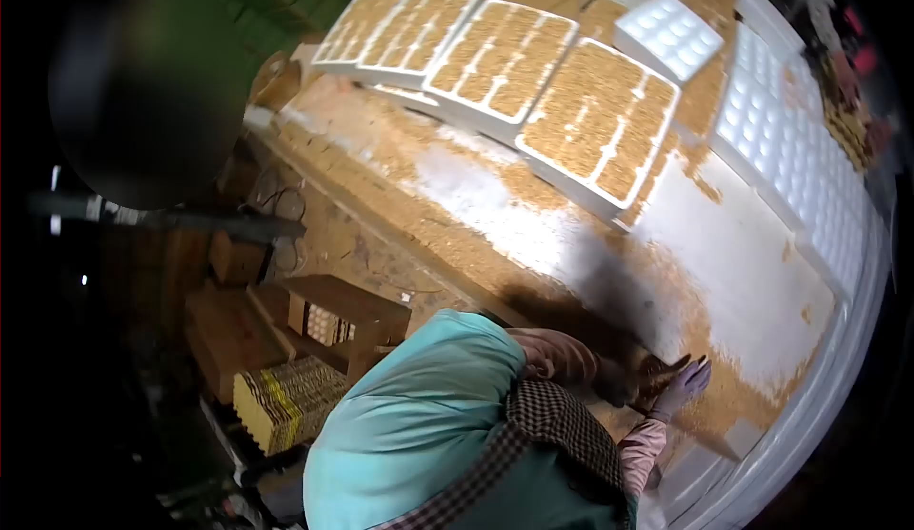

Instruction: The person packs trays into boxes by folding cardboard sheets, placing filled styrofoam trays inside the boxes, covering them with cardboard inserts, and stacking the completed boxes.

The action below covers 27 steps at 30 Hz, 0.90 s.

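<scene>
Nearest, gloved right hand (683, 389), fingers rather straight; whether grasping, cannot tell. Just beside, left hand (617, 383) in shadow, finger state also impossible to tell. Near both, brown shavings (738, 382), loose on white worktop (743, 244). Farther, white trays (600, 120) filled with similar shavings.

A: Trays (571, 180)?
B: Moulded, foam-like plastic; walls smooth, faint sheen. Dimpled stack (785, 140) at right: same look, domes catching glossy highlights.
A: Filling (590, 101)?
B: Loose and granular, matt, rough. Resembles sawdust; exact material not resolved.
A: Tabletop (714, 235)?
B: Bare patches smooth, strong glare at one spot; material unclear.
A: Edge sheet (852, 340)?
B: Glossy, creased plastic.
A: Box (228, 340)?
B: Cardboard, matt.
A: Shirt (419, 397), strap (495, 454)?
B: Both cloth, matt; shirt softly folded.
</scene>
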### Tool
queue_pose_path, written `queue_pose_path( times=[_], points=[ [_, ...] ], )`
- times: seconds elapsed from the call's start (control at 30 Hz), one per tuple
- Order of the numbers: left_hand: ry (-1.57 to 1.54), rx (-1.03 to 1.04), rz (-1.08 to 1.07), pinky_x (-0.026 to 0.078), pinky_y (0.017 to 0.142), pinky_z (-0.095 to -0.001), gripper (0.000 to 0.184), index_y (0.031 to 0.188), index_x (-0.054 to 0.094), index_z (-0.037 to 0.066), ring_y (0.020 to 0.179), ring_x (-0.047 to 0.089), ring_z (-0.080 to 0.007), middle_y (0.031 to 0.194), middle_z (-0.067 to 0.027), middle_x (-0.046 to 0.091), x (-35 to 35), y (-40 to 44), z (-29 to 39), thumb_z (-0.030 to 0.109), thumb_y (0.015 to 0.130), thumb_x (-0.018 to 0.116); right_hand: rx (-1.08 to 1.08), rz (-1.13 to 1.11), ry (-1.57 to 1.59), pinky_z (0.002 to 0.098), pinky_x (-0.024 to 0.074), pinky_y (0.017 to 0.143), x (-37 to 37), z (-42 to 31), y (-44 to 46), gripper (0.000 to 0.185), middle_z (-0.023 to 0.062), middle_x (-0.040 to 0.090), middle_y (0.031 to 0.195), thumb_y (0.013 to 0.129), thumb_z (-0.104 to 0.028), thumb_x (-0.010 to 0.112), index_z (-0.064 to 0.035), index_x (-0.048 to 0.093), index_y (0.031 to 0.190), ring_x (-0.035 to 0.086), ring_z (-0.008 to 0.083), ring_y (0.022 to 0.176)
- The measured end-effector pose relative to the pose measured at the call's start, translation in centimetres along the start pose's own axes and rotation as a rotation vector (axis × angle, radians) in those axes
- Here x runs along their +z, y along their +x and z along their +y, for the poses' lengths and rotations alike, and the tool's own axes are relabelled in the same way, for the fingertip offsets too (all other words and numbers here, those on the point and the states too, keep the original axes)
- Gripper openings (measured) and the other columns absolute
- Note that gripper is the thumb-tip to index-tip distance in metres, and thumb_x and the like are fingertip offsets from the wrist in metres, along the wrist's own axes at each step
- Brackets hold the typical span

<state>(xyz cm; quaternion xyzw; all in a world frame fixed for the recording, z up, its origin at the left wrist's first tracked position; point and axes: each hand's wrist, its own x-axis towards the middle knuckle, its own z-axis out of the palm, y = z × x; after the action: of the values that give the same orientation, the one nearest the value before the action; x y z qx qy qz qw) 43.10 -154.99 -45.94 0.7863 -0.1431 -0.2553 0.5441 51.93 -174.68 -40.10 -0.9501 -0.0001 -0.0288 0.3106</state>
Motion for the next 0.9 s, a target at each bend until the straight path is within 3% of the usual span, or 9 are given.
queue_pose_path(
  times=[0.1,0.17,0.33,0.4,0.53,0.63,0.73,0.83,0.9],
  points=[
    [0.144,-0.211,0.128,0.049,0.076,-0.0425,0.023,0.090,0.066,0.007,0.081,0.062,-0.0307,0.087,-0.0125,0.064,-6.8,-8.1,2.8,0.028,0.084,0.059,-0.042,0.040,0.302,0.0482,0.0287,0.108,3.9,-5.8,1.4,0.051,0.0226,0.046,0.140,0.101,-0.033,0.043,0.0028,0.046,0.137,0.040,0.0372,0.128],
    [0.136,-0.354,0.297,0.049,0.077,-0.0431,0.026,0.090,0.067,0.006,0.083,0.063,-0.0317,0.089,-0.0143,0.065,-10.6,-14.8,3.5,0.030,0.084,0.058,-0.180,0.011,-0.014,0.0464,0.0282,0.108,9.5,-5.8,2.7,0.049,0.0206,0.046,0.141,0.102,-0.033,0.040,0.0015,0.046,0.137,0.039,0.0354,0.130],
    [0.050,-0.768,0.827,0.050,0.078,-0.0447,0.033,0.090,0.068,0.005,0.087,0.064,-0.0342,0.092,-0.0186,0.068,-15.0,-35.2,7.2,0.034,0.085,0.053,-0.645,-0.254,0.155,0.0500,0.0205,0.112,13.9,-24.3,-5.7,0.048,0.0231,0.045,0.141,0.102,-0.031,0.040,0.0012,0.047,0.137,0.034,0.0386,0.133],
    [0.727,-0.669,0.670,0.052,0.069,-0.0379,0.032,0.094,0.066,0.005,0.081,0.066,-0.0290,0.093,-0.0137,0.069,-12.2,-45.6,-3.3,0.034,0.091,0.052,-0.827,-0.366,0.162,0.0511,0.0182,0.114,15.7,-30.6,-10.0,0.049,0.0247,0.043,0.142,0.101,-0.031,0.042,0.0023,0.046,0.137,0.032,0.0396,0.135],
    [0.245,-1.017,0.873,0.050,0.083,-0.0356,0.026,0.111,0.062,0.008,0.093,0.062,-0.0241,0.104,-0.0125,0.065,-3.1,-60.6,-7.0,0.023,0.098,0.046,-1.073,-0.494,0.304,0.0495,0.0228,0.112,21.1,-41.3,-17.9,0.046,0.0218,0.049,0.136,0.098,-0.027,0.048,0.0008,0.049,0.134,0.038,0.0384,0.131],
    [-0.505,-0.955,1.306,0.047,0.090,-0.0341,0.029,0.121,0.056,0.007,0.103,0.058,-0.0228,0.115,-0.0111,0.061,0.7,-68.3,-5.3,0.022,0.100,0.043,-1.061,-0.604,0.392,0.0462,0.0305,0.108,24.3,-48.2,-22.7,0.042,0.0192,0.053,0.130,0.096,-0.020,0.053,0.0012,0.050,0.132,0.044,0.0358,0.125],
    [-0.900,-0.766,1.552,0.044,0.097,-0.0325,0.034,0.132,0.051,0.006,0.113,0.054,-0.0214,0.126,-0.0097,0.057,1.2,-73.6,-1.9,0.020,0.102,0.041,-1.100,-0.599,0.391,0.0416,0.0357,0.105,26.8,-54.3,-28.3,0.041,0.0179,0.053,0.132,0.096,-0.020,0.053,0.0010,0.051,0.132,0.047,0.0347,0.122],
    [-1.154,-0.809,1.636,0.043,0.099,-0.0323,0.037,0.134,0.051,0.007,0.117,0.053,-0.0215,0.128,-0.0091,0.058,-0.5,-81.1,-5.3,0.023,0.102,0.044,-1.080,-0.937,0.480,0.0380,0.0345,0.108,27.6,-62.7,-34.7,0.040,0.0183,0.051,0.134,0.096,-0.017,0.054,0.0006,0.051,0.132,0.047,0.0321,0.126],
    [-0.513,-1.006,1.717,0.043,0.098,-0.0339,0.041,0.131,0.055,0.007,0.115,0.055,-0.0239,0.120,-0.0100,0.062,0.1,-84.8,-15.4,0.030,0.098,0.053,-1.142,-1.056,0.452,0.0364,0.0368,0.106,29.4,-68.2,-37.8,0.042,0.0189,0.051,0.135,0.096,-0.018,0.056,0.0023,0.049,0.132,0.048,0.0306,0.127]
  ],
)
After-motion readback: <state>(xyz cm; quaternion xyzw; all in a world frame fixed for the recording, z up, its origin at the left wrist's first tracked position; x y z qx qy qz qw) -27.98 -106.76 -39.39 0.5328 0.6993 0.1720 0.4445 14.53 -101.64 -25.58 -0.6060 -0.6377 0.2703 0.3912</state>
